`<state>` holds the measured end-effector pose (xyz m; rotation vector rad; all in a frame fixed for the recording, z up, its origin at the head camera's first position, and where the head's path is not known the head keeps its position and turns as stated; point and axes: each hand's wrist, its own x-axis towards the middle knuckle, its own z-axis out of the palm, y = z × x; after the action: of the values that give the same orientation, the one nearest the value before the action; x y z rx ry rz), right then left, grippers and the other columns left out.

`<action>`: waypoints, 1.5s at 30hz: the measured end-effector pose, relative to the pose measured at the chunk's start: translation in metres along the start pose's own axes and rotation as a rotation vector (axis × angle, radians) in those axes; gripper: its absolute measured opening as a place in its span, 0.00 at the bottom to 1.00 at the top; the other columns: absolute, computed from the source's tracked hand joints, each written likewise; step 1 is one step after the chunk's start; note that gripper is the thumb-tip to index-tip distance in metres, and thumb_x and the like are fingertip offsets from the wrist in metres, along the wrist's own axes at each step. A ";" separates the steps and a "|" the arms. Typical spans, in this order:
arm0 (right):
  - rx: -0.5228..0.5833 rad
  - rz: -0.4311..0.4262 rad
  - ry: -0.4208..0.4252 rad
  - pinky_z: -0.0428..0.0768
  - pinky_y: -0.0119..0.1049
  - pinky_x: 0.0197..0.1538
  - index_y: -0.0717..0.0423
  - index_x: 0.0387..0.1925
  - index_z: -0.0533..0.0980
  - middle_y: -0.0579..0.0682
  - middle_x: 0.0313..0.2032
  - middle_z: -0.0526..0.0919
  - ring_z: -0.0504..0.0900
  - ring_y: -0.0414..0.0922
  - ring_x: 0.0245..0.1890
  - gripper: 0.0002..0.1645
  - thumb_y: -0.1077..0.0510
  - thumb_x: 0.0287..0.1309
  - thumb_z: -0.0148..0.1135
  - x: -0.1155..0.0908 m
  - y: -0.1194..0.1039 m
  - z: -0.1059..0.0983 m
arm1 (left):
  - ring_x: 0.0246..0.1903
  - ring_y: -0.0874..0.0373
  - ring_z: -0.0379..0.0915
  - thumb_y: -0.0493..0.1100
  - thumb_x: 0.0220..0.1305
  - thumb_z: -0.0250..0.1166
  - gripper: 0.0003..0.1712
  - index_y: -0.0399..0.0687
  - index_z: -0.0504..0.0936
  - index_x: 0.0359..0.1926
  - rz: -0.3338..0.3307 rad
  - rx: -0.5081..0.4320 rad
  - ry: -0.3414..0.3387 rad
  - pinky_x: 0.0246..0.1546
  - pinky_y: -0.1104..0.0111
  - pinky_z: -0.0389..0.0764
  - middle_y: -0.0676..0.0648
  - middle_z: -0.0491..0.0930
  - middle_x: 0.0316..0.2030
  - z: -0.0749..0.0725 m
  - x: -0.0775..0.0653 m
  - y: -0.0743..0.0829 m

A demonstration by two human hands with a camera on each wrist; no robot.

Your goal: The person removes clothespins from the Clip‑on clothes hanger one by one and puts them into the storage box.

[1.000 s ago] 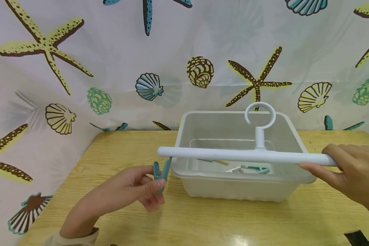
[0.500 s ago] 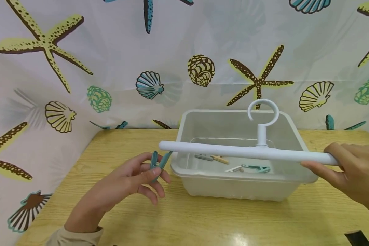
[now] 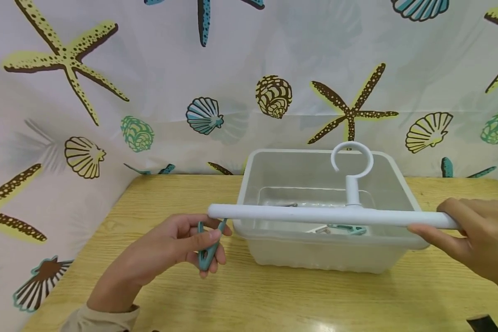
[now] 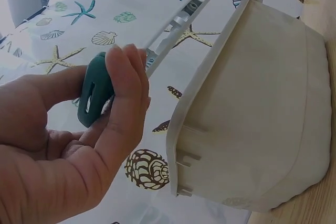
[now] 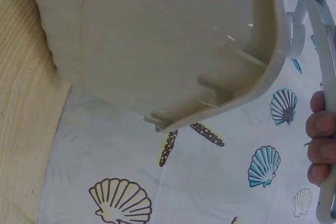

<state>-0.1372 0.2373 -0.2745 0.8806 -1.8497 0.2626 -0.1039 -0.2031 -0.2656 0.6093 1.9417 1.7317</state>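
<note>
A white clothes hanger (image 3: pixel 282 213) is held level over the bin, its hook pointing up. My right hand (image 3: pixel 477 235) grips its right end, thumb below the bar; in the right wrist view the fingers (image 5: pixel 321 150) curl round it. My left hand (image 3: pixel 166 249) pinches a teal clothespin (image 3: pixel 206 258) between thumb and fingers, just under the hanger's left tip. One leg of the clothespin reaches up to the bar. From the left wrist view, the same clothespin (image 4: pixel 97 90) overlaps the near end of the hanger (image 4: pixel 178 24).
Behind the hanger stands a translucent white bin (image 3: pixel 315 253) on the wooden table (image 3: pixel 182 299). Several clothespins (image 3: pixel 357 230) lie on its floor, some hidden by the bar. A seashell-patterned cloth (image 3: pixel 232 55) hangs behind and to the left.
The hanger's left end rises a little, then drops lower than at first. My left hand lifts and lowers with the clothespin, which ends slightly farther left. My right hand keeps its grip.
</note>
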 end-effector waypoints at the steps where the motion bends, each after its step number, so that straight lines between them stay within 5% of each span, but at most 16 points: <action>1: 0.000 0.000 -0.002 0.48 0.27 0.13 0.56 0.14 0.69 0.39 0.09 0.60 0.51 0.31 0.11 0.41 0.26 0.61 0.46 0.000 0.000 0.000 | 0.29 0.55 0.79 0.41 0.75 0.50 0.17 0.28 0.68 0.54 0.007 -0.009 -0.014 0.31 0.62 0.81 0.40 0.83 0.35 -0.001 0.000 -0.001; 8: 0.015 0.011 -0.015 0.49 0.27 0.14 0.57 0.15 0.70 0.39 0.09 0.59 0.51 0.31 0.12 0.41 0.26 0.61 0.46 0.001 0.000 -0.001 | 0.30 0.57 0.79 0.36 0.74 0.48 0.13 0.30 0.70 0.52 0.069 -0.092 -0.098 0.31 0.65 0.80 0.40 0.83 0.36 -0.006 -0.002 -0.007; 12: 0.007 0.010 -0.022 0.48 0.27 0.13 0.57 0.15 0.70 0.39 0.09 0.59 0.51 0.31 0.11 0.41 0.26 0.61 0.46 0.000 0.001 -0.001 | 0.29 0.57 0.78 0.36 0.73 0.51 0.08 0.33 0.72 0.46 0.077 -0.033 -0.060 0.29 0.64 0.81 0.40 0.83 0.35 -0.003 -0.004 -0.006; 19: -0.017 -0.002 -0.056 0.49 0.26 0.13 0.57 0.14 0.70 0.41 0.08 0.63 0.52 0.32 0.10 0.42 0.25 0.62 0.45 0.000 0.000 0.000 | 0.23 0.55 0.77 0.42 0.68 0.61 0.14 0.31 0.75 0.40 -0.027 0.222 0.144 0.26 0.63 0.80 0.38 0.83 0.31 0.007 -0.009 0.005; 25: -0.036 -0.009 -0.057 0.49 0.27 0.13 0.57 0.14 0.69 0.41 0.09 0.65 0.53 0.33 0.10 0.42 0.25 0.62 0.44 0.000 -0.002 0.001 | 0.22 0.55 0.78 0.47 0.64 0.65 0.15 0.37 0.80 0.35 -0.073 0.433 0.294 0.24 0.63 0.81 0.47 0.83 0.26 0.018 -0.009 0.008; 30: -0.070 -0.013 -0.059 0.48 0.28 0.12 0.56 0.15 0.69 0.41 0.08 0.64 0.54 0.35 0.09 0.42 0.25 0.62 0.42 -0.001 -0.006 0.002 | 0.18 0.62 0.75 0.47 0.64 0.65 0.13 0.43 0.79 0.29 -0.046 0.658 0.416 0.21 0.68 0.78 0.54 0.79 0.20 0.028 -0.010 0.007; 36: -0.108 -0.037 -0.054 0.47 0.30 0.12 0.56 0.16 0.67 0.42 0.08 0.62 0.54 0.37 0.07 0.42 0.25 0.64 0.39 0.001 -0.011 0.002 | 0.15 0.66 0.60 0.44 0.61 0.68 0.20 0.49 0.69 0.18 -0.032 1.010 0.575 0.17 0.74 0.64 0.57 0.64 0.13 0.040 -0.008 0.004; 40: -0.119 -0.050 -0.048 0.46 0.30 0.12 0.56 0.16 0.66 0.41 0.08 0.59 0.52 0.37 0.07 0.41 0.26 0.65 0.38 0.002 -0.014 0.002 | 0.14 0.63 0.57 0.42 0.61 0.68 0.21 0.48 0.66 0.17 -0.052 1.121 0.636 0.16 0.73 0.60 0.55 0.59 0.12 0.047 -0.006 0.000; 45: -0.140 -0.047 -0.077 0.45 0.30 0.12 0.57 0.16 0.66 0.42 0.07 0.59 0.52 0.37 0.07 0.42 0.26 0.65 0.36 0.000 -0.014 0.003 | 0.12 0.62 0.56 0.38 0.61 0.66 0.17 0.42 0.68 0.21 0.002 1.242 0.707 0.13 0.73 0.59 0.53 0.59 0.12 0.060 -0.006 -0.008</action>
<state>-0.1297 0.2255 -0.2793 0.8461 -1.8905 0.0692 -0.0631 -0.1603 -0.2786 0.3435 3.4484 0.5193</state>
